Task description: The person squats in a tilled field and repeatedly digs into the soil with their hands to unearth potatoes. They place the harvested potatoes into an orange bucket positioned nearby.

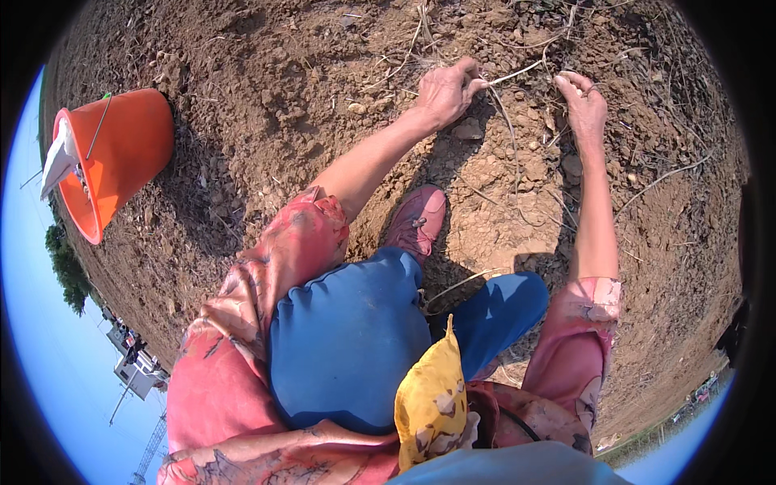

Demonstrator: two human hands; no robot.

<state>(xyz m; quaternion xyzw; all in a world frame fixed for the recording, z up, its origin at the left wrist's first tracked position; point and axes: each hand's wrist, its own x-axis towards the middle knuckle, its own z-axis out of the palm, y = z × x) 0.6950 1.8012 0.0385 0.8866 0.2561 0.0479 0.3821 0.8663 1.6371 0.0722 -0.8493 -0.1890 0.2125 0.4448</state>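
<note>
My left hand (447,90) pinches a pale dry plant stem (516,73) between thumb and fingertips, just above the soil. From there the stem runs right, towards a tangle of thin dry vines (548,45). Another thin vine (509,124) trails down from beside the left fingertips onto the ground. My right hand (585,109) is at the far end of the stem, slightly apart from it, thumb and fingers drawn together. A small pale piece (580,93) shows within its fingers; what it is, I cannot tell.
An orange bucket (127,136) with a white cloth or bag (60,159) over its rim stands on the left. Clumpy brown soil (273,91) surrounds me. My pink shoe (418,218) and blue-trousered knees (351,339) are below the hands. A yellow cloth (433,400) hangs near my chest.
</note>
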